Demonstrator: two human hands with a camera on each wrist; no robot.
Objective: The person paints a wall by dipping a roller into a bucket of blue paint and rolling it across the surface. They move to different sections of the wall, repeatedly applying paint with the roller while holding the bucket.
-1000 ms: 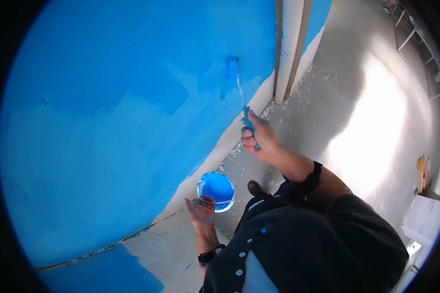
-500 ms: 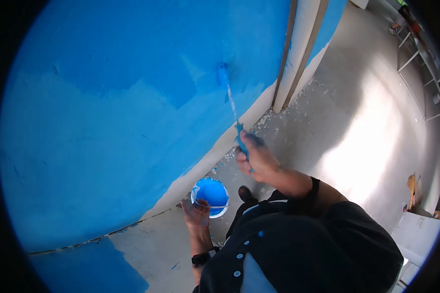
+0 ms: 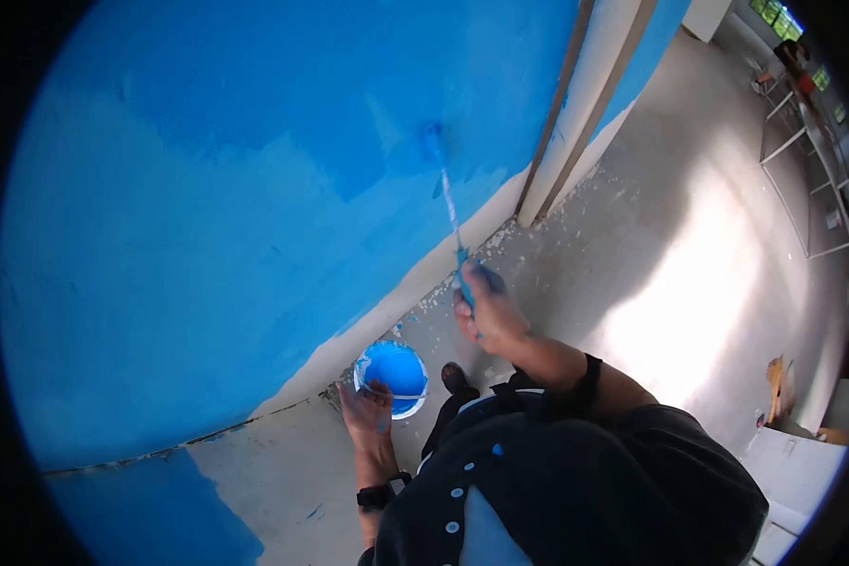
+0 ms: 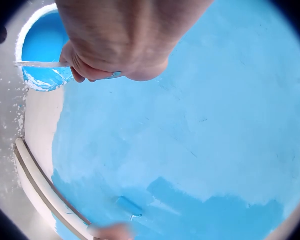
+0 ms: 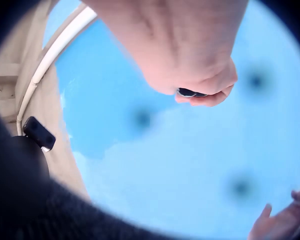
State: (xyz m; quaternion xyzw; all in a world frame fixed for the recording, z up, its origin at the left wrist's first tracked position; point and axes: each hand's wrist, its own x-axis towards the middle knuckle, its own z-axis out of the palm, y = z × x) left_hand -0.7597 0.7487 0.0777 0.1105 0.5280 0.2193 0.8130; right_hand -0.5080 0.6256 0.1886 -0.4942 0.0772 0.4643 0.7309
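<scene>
My right hand (image 3: 493,314) grips the teal handle of a paint roller (image 3: 449,203). Its blue roller head (image 3: 431,141) rests against the painted wall (image 3: 208,245), by the border of darker and lighter blue. Low beside the wall, my left hand (image 3: 367,412) holds a paint bucket (image 3: 425,382) by its handle. In the left wrist view, the handle (image 4: 40,64) runs from the rim into my curled fingers. Bright blue paint fills part of the bucket, and white and blue smears coat its rim. The right wrist view hides most of the roller behind my hand.
A pale pipe (image 3: 575,118) stands upright along the wall. Paint flecks dot the grey floor (image 3: 575,245) along the wall's unpainted lower strip. At right are a metal frame (image 3: 807,189) and a white box (image 3: 792,462) with a brush-like wooden item (image 3: 775,387).
The roller has moved left along the wall, toward a lighter wedge in the dark blue. My left hand keeps holding the bucket. The head view has shifted, showing more of the room at right.
</scene>
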